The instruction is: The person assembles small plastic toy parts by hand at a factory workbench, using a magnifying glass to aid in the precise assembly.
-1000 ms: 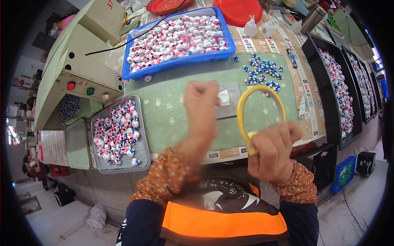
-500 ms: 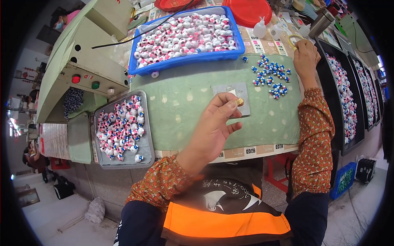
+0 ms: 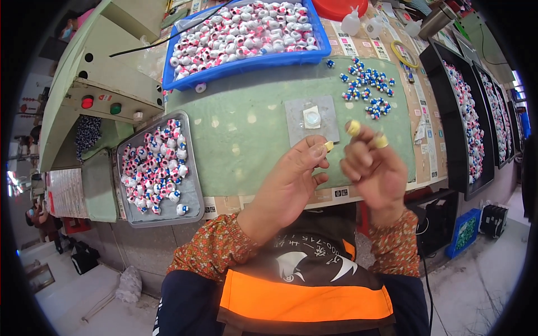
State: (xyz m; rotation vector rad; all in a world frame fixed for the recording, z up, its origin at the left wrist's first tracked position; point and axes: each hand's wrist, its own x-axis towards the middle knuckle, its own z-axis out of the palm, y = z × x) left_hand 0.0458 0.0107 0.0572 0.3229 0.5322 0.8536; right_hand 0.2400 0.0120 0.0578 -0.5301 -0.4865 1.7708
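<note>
Yellow-taped fingers (image 3: 353, 127) of right hand (image 3: 374, 171) loosely curled, holding nothing; left hand (image 3: 296, 178) pinching small yellowish bit (image 3: 329, 146) between thumb and forefinger, both raised over green mat (image 3: 235, 131) near desk's front edge, grey plate (image 3: 311, 120) just beyond

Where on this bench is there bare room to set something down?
The green mat is bare between the grey tray and the grey plate. Crowded: the blue tray behind it, and the small blue pieces to the right.
</note>
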